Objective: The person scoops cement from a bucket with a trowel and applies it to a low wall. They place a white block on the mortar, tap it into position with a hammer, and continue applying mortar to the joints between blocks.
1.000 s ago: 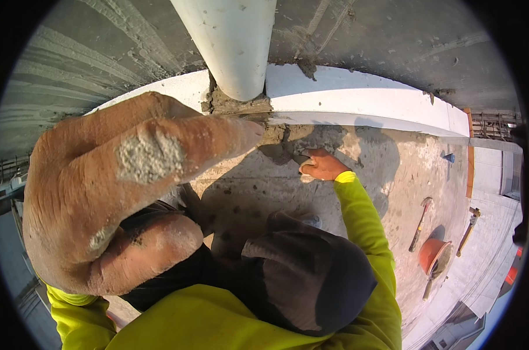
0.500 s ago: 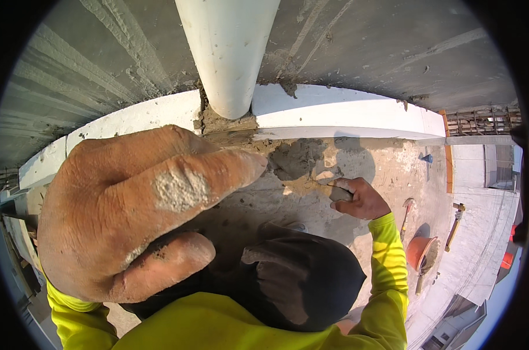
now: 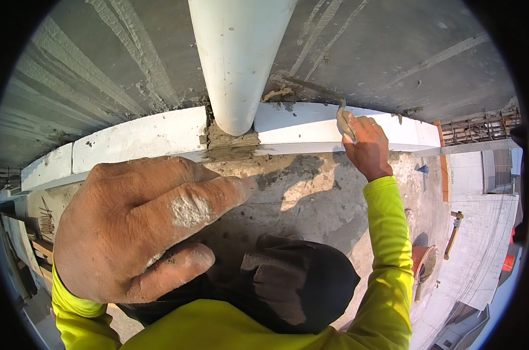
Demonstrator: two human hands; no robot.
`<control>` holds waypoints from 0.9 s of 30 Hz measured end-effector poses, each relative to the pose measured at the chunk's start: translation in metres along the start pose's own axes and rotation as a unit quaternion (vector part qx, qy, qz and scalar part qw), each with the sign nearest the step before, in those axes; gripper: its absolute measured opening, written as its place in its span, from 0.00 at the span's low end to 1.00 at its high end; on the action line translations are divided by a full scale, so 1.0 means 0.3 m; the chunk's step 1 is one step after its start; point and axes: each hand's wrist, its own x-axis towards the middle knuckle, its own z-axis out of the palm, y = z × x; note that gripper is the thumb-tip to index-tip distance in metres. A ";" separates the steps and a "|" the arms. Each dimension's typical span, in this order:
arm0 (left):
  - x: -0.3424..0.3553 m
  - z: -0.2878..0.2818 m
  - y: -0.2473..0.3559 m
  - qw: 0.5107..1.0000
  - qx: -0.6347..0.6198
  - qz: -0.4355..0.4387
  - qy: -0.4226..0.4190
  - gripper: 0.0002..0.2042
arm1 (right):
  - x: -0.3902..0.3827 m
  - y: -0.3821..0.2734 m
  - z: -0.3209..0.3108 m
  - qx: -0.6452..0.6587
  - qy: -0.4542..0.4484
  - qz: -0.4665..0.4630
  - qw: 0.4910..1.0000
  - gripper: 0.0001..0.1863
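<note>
Right of the white pipe (image 3: 238,58), the right hand (image 3: 366,146) clamps a mortar-caked trowel (image 3: 344,119) against the white ledge (image 3: 311,125). The trowel's handle is hidden. Below the pipe, the left hand (image 3: 142,224) rests with fingers together.

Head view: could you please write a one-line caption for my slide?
Right hand presses mortar against the white ledge beside a white pipe; the mortar-smeared left hand hovers close to the camera.
</note>
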 end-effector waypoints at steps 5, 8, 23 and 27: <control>0.030 0.008 -0.015 0.999 0.017 0.040 -0.004 0.24 | -0.096 0.013 -0.014 0.017 -0.055 -0.071 0.996 0.27; 0.043 -0.004 -0.002 0.998 0.016 0.026 -0.053 0.26 | -0.069 0.024 0.042 -0.042 -0.057 -0.039 0.997 0.25; 0.028 0.054 -0.015 0.998 -0.015 0.017 0.053 0.27 | -0.582 -0.374 0.373 0.161 -0.229 0.073 0.957 0.23; 0.031 0.047 0.026 0.997 -0.022 -0.050 0.048 0.27 | -0.518 -0.350 0.417 0.088 -0.208 0.070 0.972 0.22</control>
